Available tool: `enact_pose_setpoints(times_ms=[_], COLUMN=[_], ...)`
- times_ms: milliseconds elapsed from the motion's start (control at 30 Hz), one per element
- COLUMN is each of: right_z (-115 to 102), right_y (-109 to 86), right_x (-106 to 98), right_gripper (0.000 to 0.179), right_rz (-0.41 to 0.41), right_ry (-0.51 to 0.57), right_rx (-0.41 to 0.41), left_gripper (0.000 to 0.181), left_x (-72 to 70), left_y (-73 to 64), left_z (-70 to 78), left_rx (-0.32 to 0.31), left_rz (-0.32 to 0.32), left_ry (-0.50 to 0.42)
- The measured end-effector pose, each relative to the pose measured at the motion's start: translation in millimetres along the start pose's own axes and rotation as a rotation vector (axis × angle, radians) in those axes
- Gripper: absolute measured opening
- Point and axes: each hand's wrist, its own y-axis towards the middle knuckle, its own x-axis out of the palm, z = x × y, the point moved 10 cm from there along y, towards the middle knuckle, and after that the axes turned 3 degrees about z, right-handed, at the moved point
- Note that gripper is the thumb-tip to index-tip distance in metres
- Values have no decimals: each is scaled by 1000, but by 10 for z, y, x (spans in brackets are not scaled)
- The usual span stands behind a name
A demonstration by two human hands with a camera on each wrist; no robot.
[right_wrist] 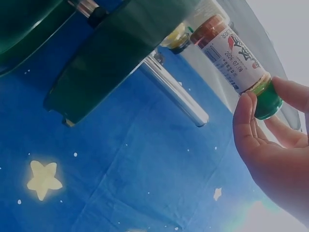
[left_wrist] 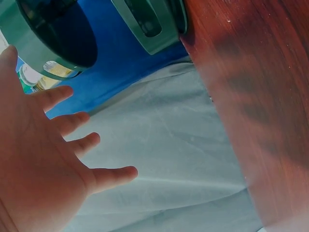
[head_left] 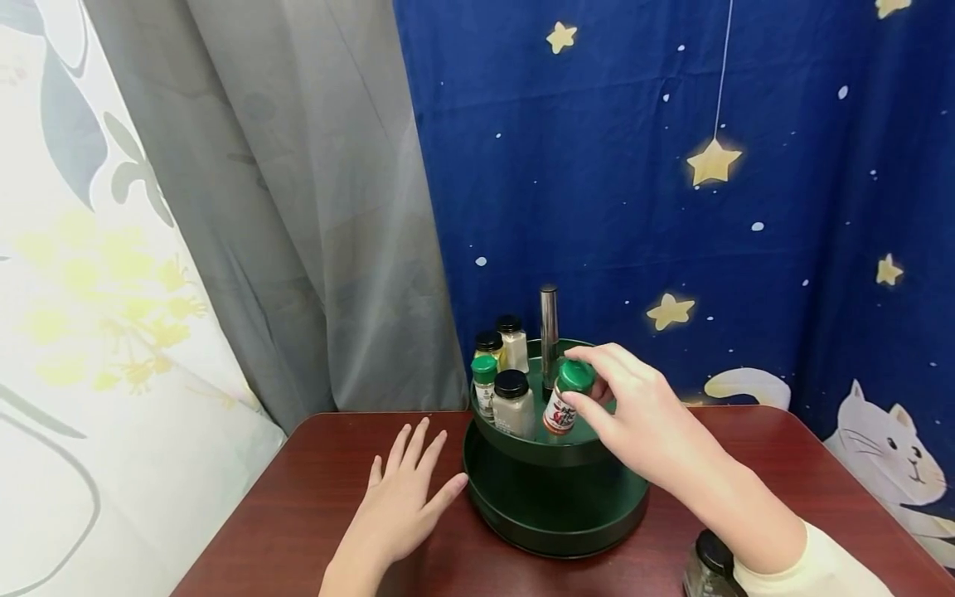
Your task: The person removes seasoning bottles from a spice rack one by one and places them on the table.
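My right hand (head_left: pixel 634 406) pinches a small spice bottle (head_left: pixel 561 410) by its green cap, over the upper tier of a green two-tier rack (head_left: pixel 552 452). In the right wrist view the spice bottle (right_wrist: pixel 234 60) shows a white label and reddish contents, and it is tilted. Whether its base touches the tier I cannot tell. Left of it on that tier stand a black-capped jar (head_left: pixel 514 408), a green-capped bottle (head_left: pixel 485 385) and further black-capped jars (head_left: pixel 512 342). Beside the rack's left side, my left hand (head_left: pixel 403 506) is spread with straight fingers, holding nothing.
A metal post (head_left: pixel 549 332) rises from the rack's middle. The lower tier (head_left: pixel 552 539) rests on the reddish-brown table (head_left: pixel 283 514). Near the front right, a black-lidded jar (head_left: pixel 710 568) stands partly behind my right sleeve (head_left: pixel 809 564). Curtains (head_left: pixel 336 207) hang behind the table.
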Motion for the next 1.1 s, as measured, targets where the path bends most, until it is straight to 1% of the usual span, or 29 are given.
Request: enact_pose_setpoints(times_ms=[433,633,767,900,1100], right_z=[-87,-116,-84,-14,179], right_y=[-153,-264,-373,-505,-711], right_x=[-126,-187,-150,-65,138], right_gripper=[41,42,44,44,37], right_rz=[22,22,-14,-64,-197], right_ry=[2,5,1,2,46], right_rx=[-24,-36,-33,-25,45], left_gripper=[82,86,86,85,85], left_x=[-35,-49,-42,-21,11], left_y=[10,23,22,14,6], left_z=[3,0,-8,-20,-26], left_rx=[-2,-1,-2,-6,-7], left_rz=[3,2,0,-6,-11], left_ry=[4,12,12,10,3])
